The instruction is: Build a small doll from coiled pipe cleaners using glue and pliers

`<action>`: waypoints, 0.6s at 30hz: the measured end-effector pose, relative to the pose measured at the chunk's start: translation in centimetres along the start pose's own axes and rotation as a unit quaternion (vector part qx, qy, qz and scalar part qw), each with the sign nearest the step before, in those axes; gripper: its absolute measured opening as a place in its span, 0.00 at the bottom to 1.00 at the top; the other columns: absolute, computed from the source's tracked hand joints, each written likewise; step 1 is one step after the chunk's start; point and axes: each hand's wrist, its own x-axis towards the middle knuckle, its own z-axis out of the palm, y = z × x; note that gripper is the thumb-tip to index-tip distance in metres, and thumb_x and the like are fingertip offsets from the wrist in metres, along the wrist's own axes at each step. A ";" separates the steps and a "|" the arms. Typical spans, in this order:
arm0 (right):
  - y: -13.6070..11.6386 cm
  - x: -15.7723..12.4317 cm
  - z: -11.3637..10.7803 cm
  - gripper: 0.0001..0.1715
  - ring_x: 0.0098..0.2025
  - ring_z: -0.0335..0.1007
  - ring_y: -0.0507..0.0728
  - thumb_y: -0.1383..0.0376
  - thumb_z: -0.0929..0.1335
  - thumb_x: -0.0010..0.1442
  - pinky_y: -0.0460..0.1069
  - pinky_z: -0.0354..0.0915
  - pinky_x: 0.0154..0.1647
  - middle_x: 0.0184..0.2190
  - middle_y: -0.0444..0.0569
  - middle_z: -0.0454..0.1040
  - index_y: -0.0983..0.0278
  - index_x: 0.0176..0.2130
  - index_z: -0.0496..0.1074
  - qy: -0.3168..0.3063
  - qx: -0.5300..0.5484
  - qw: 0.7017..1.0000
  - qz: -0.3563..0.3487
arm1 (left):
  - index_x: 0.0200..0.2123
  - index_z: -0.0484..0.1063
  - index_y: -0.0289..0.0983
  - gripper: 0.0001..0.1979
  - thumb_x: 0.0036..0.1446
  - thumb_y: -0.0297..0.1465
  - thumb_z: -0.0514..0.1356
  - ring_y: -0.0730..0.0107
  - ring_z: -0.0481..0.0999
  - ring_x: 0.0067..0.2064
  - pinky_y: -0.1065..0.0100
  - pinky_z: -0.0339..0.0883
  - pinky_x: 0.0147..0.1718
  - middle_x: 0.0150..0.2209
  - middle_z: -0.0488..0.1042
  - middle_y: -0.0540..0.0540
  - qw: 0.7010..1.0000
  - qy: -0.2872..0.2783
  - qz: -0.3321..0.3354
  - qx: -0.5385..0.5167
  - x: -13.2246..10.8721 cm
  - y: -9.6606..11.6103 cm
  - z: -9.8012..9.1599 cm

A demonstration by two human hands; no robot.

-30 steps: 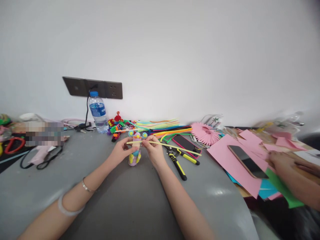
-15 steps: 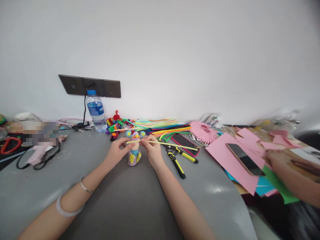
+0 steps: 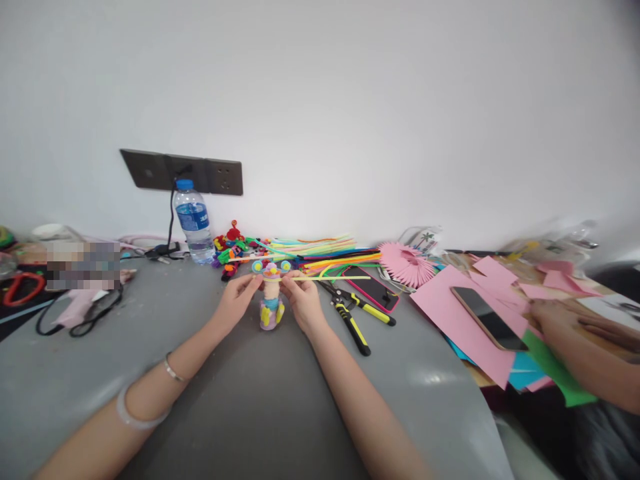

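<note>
Near side: a grey table (image 3: 240,413), with both forearms reaching forward over it. The left one wears a pale bangle (image 3: 134,415) and, closer to the wrist, a metal bracelet (image 3: 173,369).

Beyond them, the left hand (image 3: 242,293) and right hand (image 3: 303,299) flank a small figure (image 3: 271,304) at its upper part. The right thumb and fingers pinch a pale yellow strip (image 3: 336,278); the left fingertips appear closed on its left end. The strip crosses the figure's front, its long free end running out to the right.

Assessment: the step in hand appears to be placing the strip against the figure's upper body. The next move would call for a steady left pinch and a careful right-hand bend around the figure, without tipping it.

Condition of the figure: about upright, base apparently on the table, midway between the hands. Lilac base, yellow side pieces, blue band, pale body, two round blue-and-yellow pieces at the top. Whether the strip is fastened to it cannot be determined.

Just right of the right hand lie yellow-and-black pliers (image 3: 353,319), then a pink-edged phone (image 3: 376,291). Farther off are a bundle of coloured strips (image 3: 345,256) and, to the left, a water bottle (image 3: 193,225) near the wall.
</note>
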 end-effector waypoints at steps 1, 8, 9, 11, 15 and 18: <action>0.0 0.0 0.0 0.15 0.28 0.70 0.49 0.60 0.79 0.41 0.45 0.67 0.35 0.26 0.41 0.75 0.63 0.25 0.73 -0.004 0.008 1.000 0.003 | 0.27 0.77 0.35 0.22 0.53 0.50 0.60 0.66 0.71 0.30 0.69 0.63 0.29 0.27 0.77 0.46 1.000 0.002 -0.009 -0.022 0.0 -0.4 0.1; 0.4 0.2 0.0 0.15 0.27 0.69 0.50 0.59 0.79 0.40 0.46 0.67 0.35 0.23 0.39 0.72 0.63 0.24 0.74 -0.005 0.042 0.999 0.016 | 0.34 0.80 0.36 0.21 0.45 0.48 0.68 0.66 0.73 0.35 0.71 0.64 0.31 0.35 0.80 0.45 0.968 -0.008 -0.120 -0.219 -0.2 -1.8 1.2; 0.5 0.2 0.0 0.15 0.27 0.69 0.50 0.59 0.79 0.40 0.46 0.67 0.35 0.23 0.39 0.72 0.63 0.24 0.74 -0.005 0.042 0.999 0.013 | 0.34 0.80 0.36 0.21 0.43 0.47 0.69 0.66 0.73 0.36 0.71 0.64 0.31 0.36 0.80 0.45 0.959 -0.007 -0.137 -0.246 -0.2 -1.7 1.4; 0.7 0.3 0.0 0.15 0.27 0.69 0.50 0.59 0.79 0.41 0.46 0.67 0.35 0.23 0.39 0.72 0.63 0.24 0.74 -0.005 0.040 0.999 0.010 | 0.35 0.81 0.36 0.22 0.40 0.45 0.72 0.66 0.74 0.37 0.70 0.65 0.33 0.36 0.80 0.45 0.942 -0.007 -0.165 -0.294 -0.2 -1.4 1.7; 1.0 0.4 -0.2 0.17 0.28 0.70 0.51 0.56 0.79 0.40 0.47 0.68 0.37 0.24 0.41 0.74 0.64 0.24 0.75 -0.015 0.036 0.999 0.024 | 0.34 0.80 0.35 0.19 0.40 0.40 0.73 0.66 0.74 0.35 0.70 0.66 0.33 0.33 0.80 0.46 0.914 -0.012 -0.204 -0.351 0.0 -0.9 1.8; 1.1 0.5 -0.3 0.18 0.28 0.71 0.51 0.55 0.79 0.40 0.47 0.68 0.37 0.25 0.43 0.77 0.64 0.25 0.76 -0.016 0.037 0.999 0.033 | 0.34 0.80 0.35 0.16 0.43 0.38 0.72 0.68 0.73 0.31 0.70 0.65 0.30 0.31 0.80 0.47 0.901 -0.028 -0.215 -0.375 0.0 -0.6 1.7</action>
